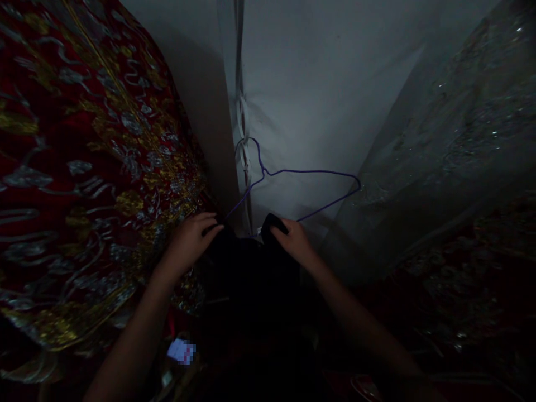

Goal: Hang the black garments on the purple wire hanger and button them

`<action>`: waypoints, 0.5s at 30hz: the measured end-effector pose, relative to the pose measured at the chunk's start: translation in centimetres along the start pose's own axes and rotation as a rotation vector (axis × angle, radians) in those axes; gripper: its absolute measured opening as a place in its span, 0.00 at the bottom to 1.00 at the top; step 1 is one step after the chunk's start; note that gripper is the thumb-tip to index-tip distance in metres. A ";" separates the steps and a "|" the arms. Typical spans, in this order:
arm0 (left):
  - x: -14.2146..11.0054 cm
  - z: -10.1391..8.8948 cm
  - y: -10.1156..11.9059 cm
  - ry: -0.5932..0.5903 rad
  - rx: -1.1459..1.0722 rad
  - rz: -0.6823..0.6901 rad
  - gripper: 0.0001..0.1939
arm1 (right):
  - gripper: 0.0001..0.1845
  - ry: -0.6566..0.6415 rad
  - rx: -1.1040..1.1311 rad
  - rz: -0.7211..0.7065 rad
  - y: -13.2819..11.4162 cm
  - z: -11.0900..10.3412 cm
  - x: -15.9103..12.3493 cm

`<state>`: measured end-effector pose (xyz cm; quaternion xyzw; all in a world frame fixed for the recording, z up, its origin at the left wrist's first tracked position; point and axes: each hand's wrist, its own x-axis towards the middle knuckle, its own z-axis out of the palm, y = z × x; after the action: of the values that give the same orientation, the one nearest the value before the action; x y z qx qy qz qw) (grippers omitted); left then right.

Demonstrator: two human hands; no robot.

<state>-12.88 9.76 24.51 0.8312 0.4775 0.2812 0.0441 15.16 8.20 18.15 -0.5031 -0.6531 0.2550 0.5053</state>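
Black cloth (255,268) hangs between and below my two hands, low in the middle of the view, its lower edge lost in the dark. My right hand (292,241) is closed on a bunched fold, thumb pressed over it; my left hand (196,237) has the opposite edge between thumb and fingers, which stand slightly parted. The purple hanger (310,171) lies just beyond and above the cloth, its long axis running crosswise, its right end jutting past my right hand, its left end hidden near my left. Its hook catches a pale looped strap (247,120) before the white wall (314,100). Farther out, red embroidered fabric (104,139) fills my left, sheer glittering fabric (419,145) my right.
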 end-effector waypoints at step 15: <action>-1.3 0.6 0.1 0.264 -0.213 -0.092 0.14 | 0.14 0.024 -0.077 -0.030 -0.9 0.2 -0.9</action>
<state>-12.96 8.77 23.50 0.7551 0.4840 0.4347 0.0816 14.63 7.08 18.48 -0.5152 -0.6638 0.2159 0.4973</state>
